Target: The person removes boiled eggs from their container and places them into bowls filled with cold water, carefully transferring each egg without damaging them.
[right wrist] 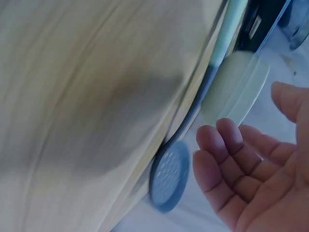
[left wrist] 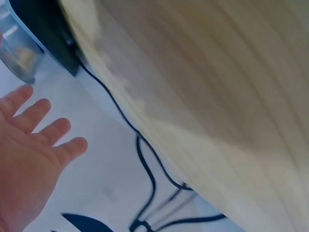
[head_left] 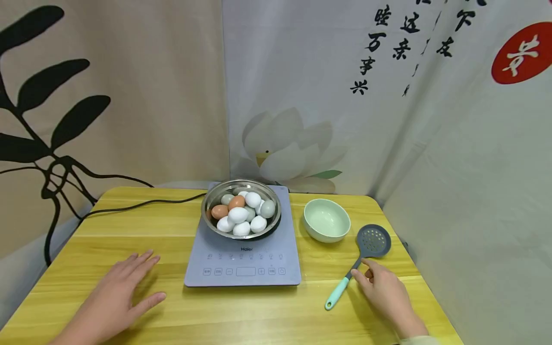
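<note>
My left hand (head_left: pixel 122 292) hovers low over the left part of the table, fingers spread and holding nothing. Close beside the slotted skimmer (head_left: pixel 340 292), my right hand (head_left: pixel 385 290) has loosely bent fingers; in the right wrist view its palm holds nothing and a gap shows between the fingertips and the skimmer. The skimmer lies on the table, its grey perforated head (right wrist: pixel 169 176) away from me and its mint handle toward me. A steel bowl (head_left: pixel 276 223) heaped with white, pale green and brown eggs (head_left: pixel 238 215) sits on the induction cooker (head_left: pixel 243 261).
A pale green bowl (head_left: pixel 326 220) stands right of the cooker, behind the skimmer. The cooker's black cord (head_left: pixel 142 204) runs off the table's left side. Printed curtains (head_left: pixel 172 96) hang behind and to the right of the wooden table (head_left: pixel 241 316).
</note>
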{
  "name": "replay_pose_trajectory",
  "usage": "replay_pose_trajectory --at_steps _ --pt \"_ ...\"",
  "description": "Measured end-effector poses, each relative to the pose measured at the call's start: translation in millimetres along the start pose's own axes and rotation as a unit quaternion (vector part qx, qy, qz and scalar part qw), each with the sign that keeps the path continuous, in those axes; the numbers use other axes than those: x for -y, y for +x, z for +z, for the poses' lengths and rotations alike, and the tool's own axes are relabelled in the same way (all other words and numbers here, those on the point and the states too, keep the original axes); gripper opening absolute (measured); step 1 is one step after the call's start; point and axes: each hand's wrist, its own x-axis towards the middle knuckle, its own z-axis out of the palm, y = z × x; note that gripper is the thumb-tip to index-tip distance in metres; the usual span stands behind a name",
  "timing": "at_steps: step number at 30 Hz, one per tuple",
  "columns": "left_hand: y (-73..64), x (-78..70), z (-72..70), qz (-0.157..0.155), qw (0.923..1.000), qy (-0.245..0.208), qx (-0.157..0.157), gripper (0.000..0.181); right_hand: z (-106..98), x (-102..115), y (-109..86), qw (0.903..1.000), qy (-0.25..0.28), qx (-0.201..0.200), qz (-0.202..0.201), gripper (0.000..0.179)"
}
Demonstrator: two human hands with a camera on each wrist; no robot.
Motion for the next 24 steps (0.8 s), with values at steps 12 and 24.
replay_pose_trajectory --at_steps 12,24 --pt "4.3 -59.2 9.6 0.072 0.9963 0.009 -0.046 0.068 10.7 23.7 -2.9 0.9987 0.001 0.051 -0.005 0.050" --pt "44.2 -57.8 23.5 0.044 0.9976 -0.052 -0.010 0.061 27.8 29.2 2.8 0.9974 -0.027 0.058 -0.032 0.053"
